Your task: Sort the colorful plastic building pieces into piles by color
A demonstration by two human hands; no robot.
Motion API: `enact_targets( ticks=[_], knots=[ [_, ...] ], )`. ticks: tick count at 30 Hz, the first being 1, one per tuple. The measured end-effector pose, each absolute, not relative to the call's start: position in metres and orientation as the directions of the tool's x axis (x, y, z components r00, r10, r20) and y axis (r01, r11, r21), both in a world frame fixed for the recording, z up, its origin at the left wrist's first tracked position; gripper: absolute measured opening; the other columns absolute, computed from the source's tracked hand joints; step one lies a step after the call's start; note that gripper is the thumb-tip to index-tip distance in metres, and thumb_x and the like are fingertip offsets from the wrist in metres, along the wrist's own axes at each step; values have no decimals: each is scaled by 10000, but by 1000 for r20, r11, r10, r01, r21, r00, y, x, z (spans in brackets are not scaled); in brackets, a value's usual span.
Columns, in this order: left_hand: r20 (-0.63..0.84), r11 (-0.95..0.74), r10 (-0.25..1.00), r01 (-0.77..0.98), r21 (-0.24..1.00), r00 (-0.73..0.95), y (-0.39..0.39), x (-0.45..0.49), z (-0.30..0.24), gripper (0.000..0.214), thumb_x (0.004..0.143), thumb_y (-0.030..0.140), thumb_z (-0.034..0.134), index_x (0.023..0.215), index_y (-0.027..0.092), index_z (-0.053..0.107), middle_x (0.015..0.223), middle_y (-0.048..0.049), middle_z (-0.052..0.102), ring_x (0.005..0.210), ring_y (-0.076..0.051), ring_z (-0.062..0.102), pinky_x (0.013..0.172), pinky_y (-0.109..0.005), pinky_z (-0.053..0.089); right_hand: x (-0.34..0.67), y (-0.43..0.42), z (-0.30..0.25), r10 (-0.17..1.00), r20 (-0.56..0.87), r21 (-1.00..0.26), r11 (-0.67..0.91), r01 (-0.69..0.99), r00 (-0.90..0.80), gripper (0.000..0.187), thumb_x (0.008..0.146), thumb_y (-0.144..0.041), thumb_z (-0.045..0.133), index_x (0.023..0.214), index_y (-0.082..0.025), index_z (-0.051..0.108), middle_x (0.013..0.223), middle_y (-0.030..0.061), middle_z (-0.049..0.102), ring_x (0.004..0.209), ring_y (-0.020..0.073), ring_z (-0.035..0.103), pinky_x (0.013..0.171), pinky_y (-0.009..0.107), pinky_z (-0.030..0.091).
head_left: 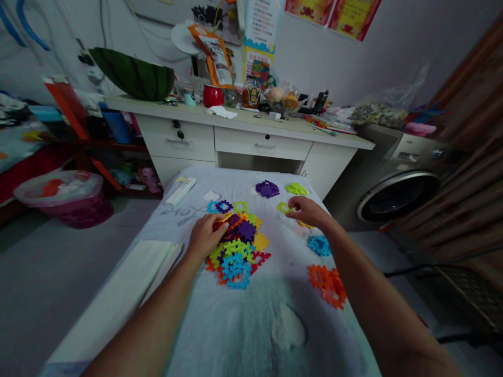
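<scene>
A heap of toothed, interlocking plastic pieces [236, 256] in blue, green, purple, yellow, orange and red lies on the cloth-covered surface. My left hand [206, 236] curls over its left side, with red pieces between thumb and fingers. Farther right, my right hand [308, 209] pinches the edge of a yellow-green square frame piece [283, 207] just at the cloth. Near that hand sit separate groups: purple pieces [267, 189], green pieces [296, 188], blue pieces [319, 245] and orange pieces [328, 285]. A yellow piece is partly hidden below the right hand.
A white desk [259, 145] stands beyond the cloth [243, 335], bearing a cut watermelon [135, 74], a red pot [212, 96] and jars. A washing machine [393, 178] is at right. A pink lined bin [68, 201] stands on the floor at left.
</scene>
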State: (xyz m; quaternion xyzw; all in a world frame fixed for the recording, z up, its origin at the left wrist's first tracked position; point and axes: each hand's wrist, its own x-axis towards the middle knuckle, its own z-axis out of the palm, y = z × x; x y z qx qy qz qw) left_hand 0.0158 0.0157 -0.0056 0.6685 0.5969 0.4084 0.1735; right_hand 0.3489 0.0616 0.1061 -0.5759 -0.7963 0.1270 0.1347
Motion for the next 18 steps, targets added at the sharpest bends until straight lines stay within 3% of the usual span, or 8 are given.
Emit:
enact_targets(
  ticks=[3, 7, 13, 18],
  knots=[
    [346, -235, 938, 660, 714, -40, 15, 16, -6, 278, 821, 426, 559, 1003, 238, 653, 1076, -50, 673, 997, -235, 626, 915, -383, 480, 370, 96, 102, 990, 135, -365, 79, 928, -31, 194, 753, -301, 699, 882, -166, 649, 853, 26, 652, 726, 137, 562, 648, 233, 391],
    [337, -231, 941, 661, 714, -36, 15, 15, -7, 269, 828, 428, 558, 1004, 244, 644, 1073, -45, 670, 1002, -239, 626, 921, -388, 481, 395, 133, 86, 953, 166, -400, -170, 901, 253, 189, 786, -299, 669, 903, -152, 659, 833, 44, 675, 702, 141, 583, 605, 230, 386],
    [331, -226, 943, 660, 716, -37, 15, 16, -4, 274, 824, 429, 553, 997, 238, 645, 1074, -50, 669, 1011, -245, 620, 925, -395, 483, 419, 171, 63, 876, 97, -396, -402, 826, 473, 247, 816, -357, 659, 917, -133, 686, 911, 113, 704, 803, 191, 651, 626, 247, 427],
    [313, -208, 949, 658, 724, -44, 14, 16, -3, 284, 828, 430, 548, 1007, 232, 648, 1076, -49, 670, 1006, -239, 622, 933, -398, 481, 431, 186, 55, 829, 77, -365, -494, 789, 554, 352, 848, -428, 631, 932, -96, 711, 965, 202, 694, 932, 269, 670, 698, 294, 473]
  ],
)
